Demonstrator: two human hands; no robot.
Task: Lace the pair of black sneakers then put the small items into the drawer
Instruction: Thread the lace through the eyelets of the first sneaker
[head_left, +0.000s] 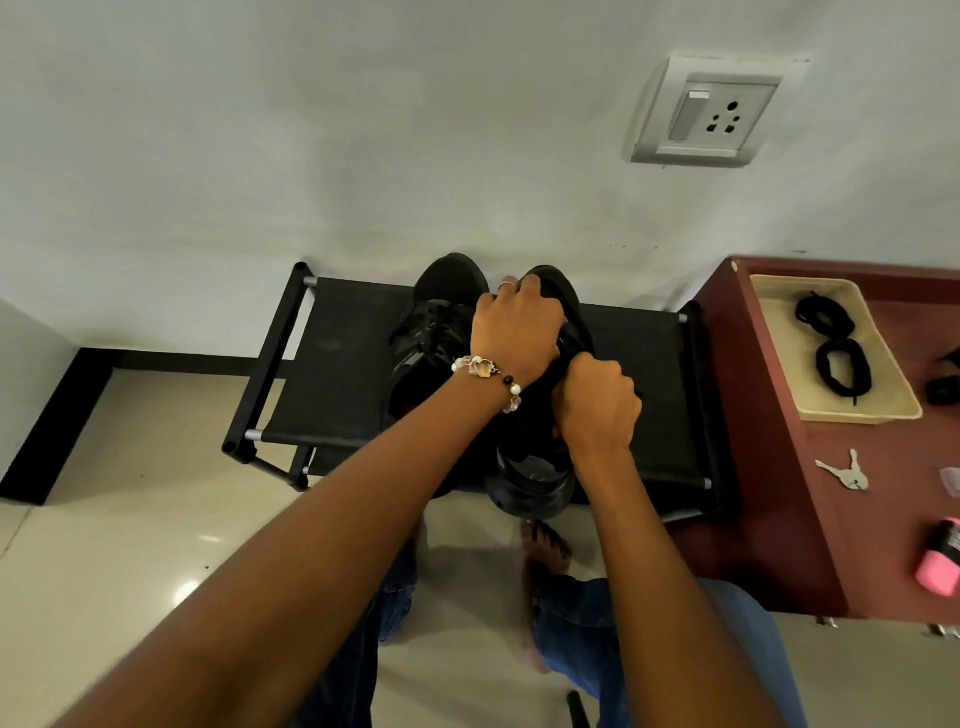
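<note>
Both hands grip the right matte black sneaker (550, 364): left hand (514, 327) curled over its toe, right hand (597, 405) fisted around its tongue.

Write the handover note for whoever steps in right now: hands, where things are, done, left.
Left hand: grips the toe end of the right sneaker.
Right hand: fingers curled on the same sneaker's tongue area; whether they pinch a lace cannot be told.
Both sneakers sit on the black rack; the left sneaker appears laced.
Two coiled black laces lie in the beige tray on the maroon cabinet, with keys and a pink item nearby.
Done: probably one sneaker.
Left: lace the held sneaker, then put the small items into the drawer.
</note>
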